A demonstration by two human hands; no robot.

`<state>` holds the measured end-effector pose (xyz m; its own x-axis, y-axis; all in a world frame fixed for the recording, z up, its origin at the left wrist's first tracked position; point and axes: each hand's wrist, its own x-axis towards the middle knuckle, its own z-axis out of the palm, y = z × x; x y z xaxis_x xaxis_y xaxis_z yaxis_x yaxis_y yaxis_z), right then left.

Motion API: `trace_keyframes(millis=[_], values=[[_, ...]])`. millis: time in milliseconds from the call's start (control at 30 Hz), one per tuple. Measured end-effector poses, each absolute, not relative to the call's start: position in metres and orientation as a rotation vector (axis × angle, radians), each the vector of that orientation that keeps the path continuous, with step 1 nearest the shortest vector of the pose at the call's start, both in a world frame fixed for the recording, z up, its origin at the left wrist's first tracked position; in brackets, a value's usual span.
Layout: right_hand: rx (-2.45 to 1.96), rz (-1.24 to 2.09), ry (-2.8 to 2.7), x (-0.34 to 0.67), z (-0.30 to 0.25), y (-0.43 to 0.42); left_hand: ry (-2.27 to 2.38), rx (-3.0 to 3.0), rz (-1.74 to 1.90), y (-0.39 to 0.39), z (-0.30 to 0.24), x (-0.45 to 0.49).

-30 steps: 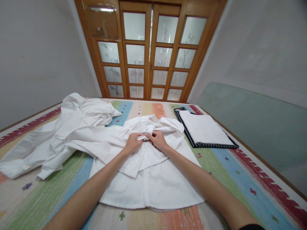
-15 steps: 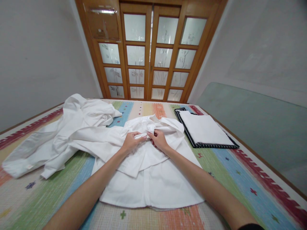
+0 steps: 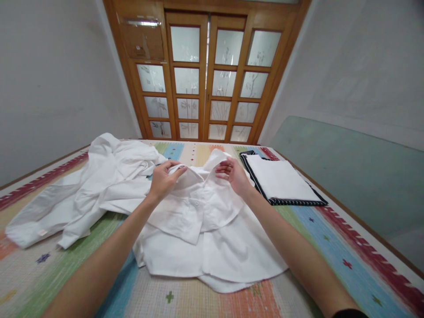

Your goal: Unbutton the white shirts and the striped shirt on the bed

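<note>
A white shirt lies in front of me, its lower part spread toward me and its upper part bunched and lifted. My left hand pinches the left side of the raised collar area between thumb and fingers. At the right side of the collar is my right hand, its fingers curled on the fabric edge. Between the hands the cloth forms a V-shaped opening, with a small button below it. Another white garment lies crumpled to the left, close to the shirt.
Folded clothes, a white piece on top of a black striped one, lie to the right. Everything rests on a colourful striped cover. Beyond the far edge stand wooden glass-paned doors; walls rise on both sides.
My hands have moved apart and slightly up, from close together at the collar to its two sides. The collar is spread wider, and the shirt's lower hem has shifted.
</note>
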<state>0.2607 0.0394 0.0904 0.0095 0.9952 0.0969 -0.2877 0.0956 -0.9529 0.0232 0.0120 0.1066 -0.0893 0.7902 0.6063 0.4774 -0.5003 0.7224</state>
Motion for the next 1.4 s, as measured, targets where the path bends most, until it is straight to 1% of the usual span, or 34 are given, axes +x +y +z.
trace_keyframes(millis=[67, 133, 200, 233, 400, 467, 500, 567, 600, 633, 667, 700, 800, 867, 900, 967, 1033, 1133, 1233, 1400], values=[[-0.949, 1.264, -1.496, 0.249, 0.093, 0.023, 1.397, 1.971, 1.663, 0.012, 0.112, 0.030], [-0.990, 1.037, -1.917, 0.240, 0.091, 0.008, 1.414, 2.003, 1.700, 0.014, 0.116, 0.034], [-1.011, 0.770, -2.180, 0.237, 0.089, -0.002, 1.466, 1.979, 1.748, 0.018, 0.118, 0.033], [-1.020, 0.687, -2.265, 0.239, 0.089, -0.004, 1.509, 1.947, 1.777, 0.020, 0.118, 0.030], [-1.161, 0.563, -2.588, 0.290, 0.103, 0.008, 1.760, 1.730, 1.901, 0.033, 0.115, -0.002], [-1.359, 0.525, -2.786, 0.321, 0.111, 0.016, 1.828, 1.663, 1.895, 0.036, 0.111, -0.017], [-1.553, 0.451, -2.827, 0.335, 0.113, 0.019, 1.847, 1.650, 1.877, 0.037, 0.109, -0.023], [-2.011, 0.150, -2.708, 0.356, 0.115, 0.023, 1.854, 1.674, 1.824, 0.036, 0.104, -0.030], [-2.112, 0.011, -2.614, 0.362, 0.114, 0.024, 1.840, 1.712, 1.788, 0.035, 0.103, -0.030], [-2.102, -0.072, -2.539, 0.364, 0.113, 0.024, 1.816, 1.761, 1.745, 0.033, 0.102, -0.029], [-1.997, -0.072, -2.496, 0.361, 0.110, 0.023, 1.784, 1.824, 1.705, 0.031, 0.102, -0.026], [-1.831, 0.000, -2.471, 0.354, 0.107, 0.022, 1.758, 1.900, 1.678, 0.029, 0.103, -0.023], [-1.349, 0.349, -2.361, 0.315, 0.096, 0.017, 1.791, 2.196, 1.712, 0.019, 0.107, -0.008], [-1.192, 0.422, -2.299, 0.281, 0.090, 0.014, 1.818, 2.457, 1.714, 0.011, 0.107, 0.003], [-1.149, 0.436, -2.292, 0.264, 0.088, 0.014, 1.767, 2.617, 1.633, 0.006, 0.105, 0.007], [-1.043, 0.469, -2.313, 0.234, 0.084, 0.017, 1.511, 2.919, 1.281, -0.003, 0.095, 0.013], [-1.005, 0.451, -2.336, 0.211, 0.082, 0.023, 1.229, 3.044, 0.860, -0.013, 0.079, 0.016], [-1.113, 0.340, -2.349, 0.190, 0.079, 0.038, 1.089, 2.968, 0.500, -0.026, 0.051, 0.014], [-1.227, 0.280, -2.348, 0.181, 0.076, 0.052, 1.159, 2.855, 0.434, -0.035, 0.036, 0.007], [-1.276, 0.306, -2.207, 0.183, 0.066, 0.062, 1.170, 2.779, 0.481, -0.039, 0.039, -0.001]])
